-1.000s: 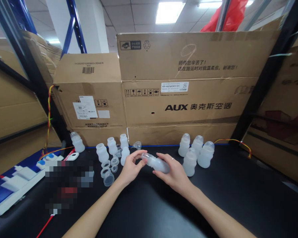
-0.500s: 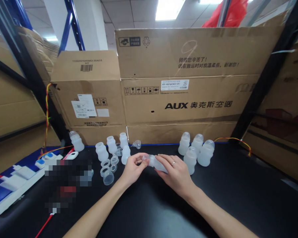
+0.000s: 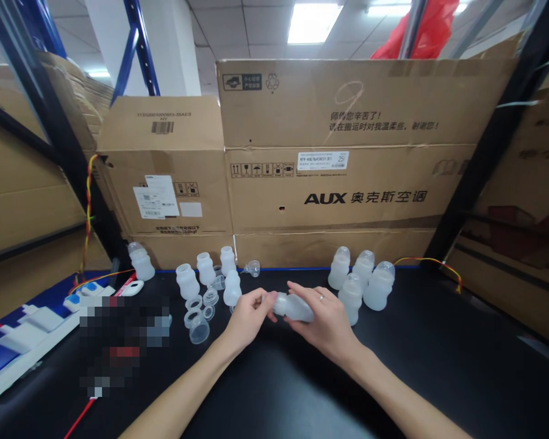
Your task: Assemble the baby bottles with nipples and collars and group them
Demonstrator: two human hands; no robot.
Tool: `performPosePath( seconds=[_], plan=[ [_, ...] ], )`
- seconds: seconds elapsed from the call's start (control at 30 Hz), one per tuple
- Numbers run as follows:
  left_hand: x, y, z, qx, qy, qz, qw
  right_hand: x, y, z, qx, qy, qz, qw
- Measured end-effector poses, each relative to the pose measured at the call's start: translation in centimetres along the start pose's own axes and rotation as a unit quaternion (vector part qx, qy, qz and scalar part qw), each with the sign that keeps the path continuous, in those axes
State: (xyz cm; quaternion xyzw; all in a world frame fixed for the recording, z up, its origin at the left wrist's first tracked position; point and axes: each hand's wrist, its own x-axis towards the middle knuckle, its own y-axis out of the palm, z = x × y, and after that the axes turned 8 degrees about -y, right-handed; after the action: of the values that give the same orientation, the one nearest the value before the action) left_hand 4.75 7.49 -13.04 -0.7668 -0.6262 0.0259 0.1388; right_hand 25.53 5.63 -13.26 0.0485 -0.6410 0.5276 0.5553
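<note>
Above the black worktop, we hold a translucent bottle on its side: our right hand wraps its body, our left hand pinches its neck end, capped bottles standing just behind.

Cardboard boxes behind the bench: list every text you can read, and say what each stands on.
"AUX 奥克斯空调": large box, front.
"25": white label; its other print is too small.
"9": handwritten on upper panel.
Chinese line beneath: too blurred to read.
Left box's stickers: unreadable.
</note>
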Motion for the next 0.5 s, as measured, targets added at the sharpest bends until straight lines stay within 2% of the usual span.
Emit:
performPosePath(
  seconds=[0.07, 0.13, 0.2, 0.27, 0.37, 0.5],
  plan=[
    [-0.2, -0.2, -0.4, 0.018, 0.012, -0.002, 1.0, 0.1, 0.0, -0.3, 0.082, 0.077, 0.025, 0.993],
    [-0.5, -0.4, -0.8, 0.046, 0.032, -0.001, 0.998, 0.3, -0.1, -0.6, 0.21, 0.177, 0.07, 0.959],
    [-0.8, -0.5, -1.2, 0.073, 0.053, 0.009, 0.996, 0.4, -0.3, -0.9, 0.352, 0.272, 0.124, 0.887],
    [-1.1, -0.3, -1.4, 0.081, 0.07, 0.02, 0.994, 0.5, -0.4, -1.1, 0.452, 0.336, 0.162, 0.811],
    [-1.3, 0.1, -1.5, 0.026, 0.072, 0.021, 0.997, 0.6, -0.1, -0.8, 0.537, 0.369, 0.171, 0.739],
    [-1.3, 0.8, -1.6, -0.118, 0.042, 0.033, 0.992, 0.6, 0.7, 0.4, 0.629, 0.353, 0.137, 0.679]
  ],
)
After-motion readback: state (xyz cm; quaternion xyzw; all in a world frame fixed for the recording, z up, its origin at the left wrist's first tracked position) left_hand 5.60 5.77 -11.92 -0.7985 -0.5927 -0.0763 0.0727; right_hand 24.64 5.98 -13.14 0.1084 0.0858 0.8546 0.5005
